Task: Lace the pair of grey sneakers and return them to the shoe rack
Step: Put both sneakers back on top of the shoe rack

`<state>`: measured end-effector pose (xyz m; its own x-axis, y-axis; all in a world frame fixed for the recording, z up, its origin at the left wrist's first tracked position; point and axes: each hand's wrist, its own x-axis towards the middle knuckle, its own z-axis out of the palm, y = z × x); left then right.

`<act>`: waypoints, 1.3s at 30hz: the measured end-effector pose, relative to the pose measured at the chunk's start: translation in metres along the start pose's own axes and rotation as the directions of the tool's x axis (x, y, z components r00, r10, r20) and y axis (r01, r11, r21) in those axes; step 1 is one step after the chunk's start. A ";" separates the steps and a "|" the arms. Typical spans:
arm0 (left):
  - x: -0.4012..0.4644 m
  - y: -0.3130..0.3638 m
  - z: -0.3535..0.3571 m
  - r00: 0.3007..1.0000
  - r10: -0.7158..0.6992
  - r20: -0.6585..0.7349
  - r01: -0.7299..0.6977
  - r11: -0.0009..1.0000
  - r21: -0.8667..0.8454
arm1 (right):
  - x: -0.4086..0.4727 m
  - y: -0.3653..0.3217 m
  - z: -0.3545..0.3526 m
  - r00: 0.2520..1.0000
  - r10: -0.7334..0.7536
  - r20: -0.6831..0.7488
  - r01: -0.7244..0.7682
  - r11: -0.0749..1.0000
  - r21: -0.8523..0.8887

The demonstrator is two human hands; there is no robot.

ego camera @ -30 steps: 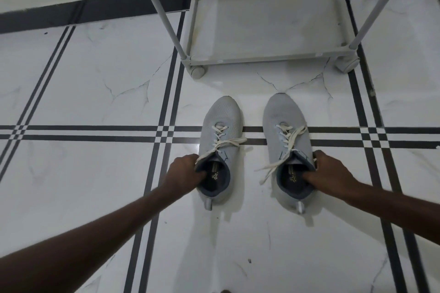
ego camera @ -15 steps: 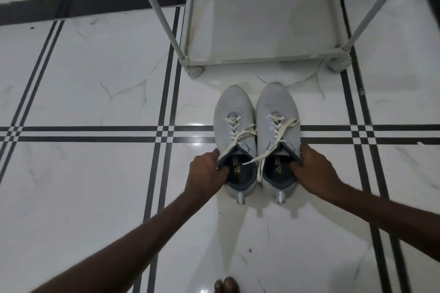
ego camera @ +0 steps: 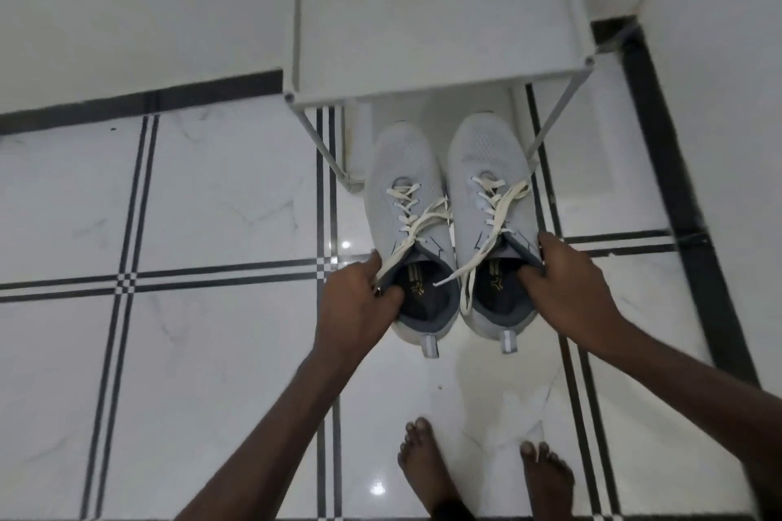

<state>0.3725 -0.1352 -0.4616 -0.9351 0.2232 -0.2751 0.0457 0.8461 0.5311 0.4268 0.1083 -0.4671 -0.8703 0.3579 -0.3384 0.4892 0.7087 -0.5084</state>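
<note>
Two grey sneakers with cream laces are held side by side, toes pointing at the white shoe rack [ego camera: 431, 93]. My left hand [ego camera: 355, 300] grips the collar of the left sneaker [ego camera: 406, 199], fingers inside the opening. My right hand [ego camera: 567, 288] grips the collar of the right sneaker [ego camera: 486, 165] the same way. Both are laced, with loose lace ends trailing over the openings. The toes sit just under the front edge of the rack's upper shelf, between its front legs.
The rack stands against a white wall, in a corner with another wall on the right. The floor is white marble tile with black stripe lines. My two bare feet [ego camera: 427, 465] stand just behind the shoes.
The sneakers were brought together and carried forward from the open floor to the rack's front. The view has risen, so the rack's upper shelf and my feet now show.
</note>
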 end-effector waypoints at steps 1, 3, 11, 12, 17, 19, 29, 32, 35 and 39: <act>-0.006 0.014 -0.023 1.000 0.015 -0.009 -0.016 1.000 -0.009 | -0.008 -0.014 -0.021 1.000 0.000 -0.009 0.000 1.000 0.002; -0.013 0.042 -0.070 0.999 0.032 -0.032 -0.033 0.999 -0.020 | -0.019 -0.045 -0.065 1.000 -0.011 -0.028 0.011 0.999 0.030; 0.009 0.126 -0.224 0.992 0.076 -0.099 -0.081 0.996 -0.045 | -0.017 -0.155 -0.197 0.988 -0.048 -0.144 0.053 0.998 0.032; 0.017 0.136 -0.238 0.991 0.083 -0.109 -0.089 0.995 -0.052 | -0.011 -0.165 -0.210 0.986 -0.056 -0.158 0.062 0.998 0.033; 0.073 0.167 -0.278 0.983 0.095 -0.159 -0.108 0.992 -0.073 | 0.040 -0.204 -0.251 0.978 -0.079 -0.192 0.088 0.995 0.038; 0.104 0.170 -0.279 0.983 0.086 -0.165 -0.099 0.992 -0.074 | 0.072 -0.211 -0.254 0.976 -0.067 -0.206 0.078 0.996 0.048; 0.287 0.154 -0.209 0.998 0.003 -0.071 -0.007 0.999 -0.046 | 0.264 -0.189 -0.201 0.991 0.013 -0.130 -0.002 0.996 0.088; 0.330 0.144 -0.173 0.999 -0.040 -0.033 0.039 0.998 -0.040 | 0.309 -0.172 -0.177 0.996 0.024 -0.084 -0.018 0.997 0.070; 0.349 0.136 -0.149 0.998 -0.063 -0.018 0.063 0.998 -0.026 | 0.333 -0.158 -0.162 0.998 0.023 -0.056 -0.019 0.997 0.068; 0.370 0.125 -0.122 0.995 -0.095 0.012 0.095 0.995 -0.014 | 0.361 -0.143 -0.142 1.000 0.024 -0.014 -0.023 0.999 0.045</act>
<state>-0.0109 -0.0060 -0.3996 -0.9310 0.1477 -0.3337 -0.0484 0.8564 0.5140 0.0346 0.2225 -0.4046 -0.8590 0.3833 -0.3394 0.5115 0.6720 -0.5355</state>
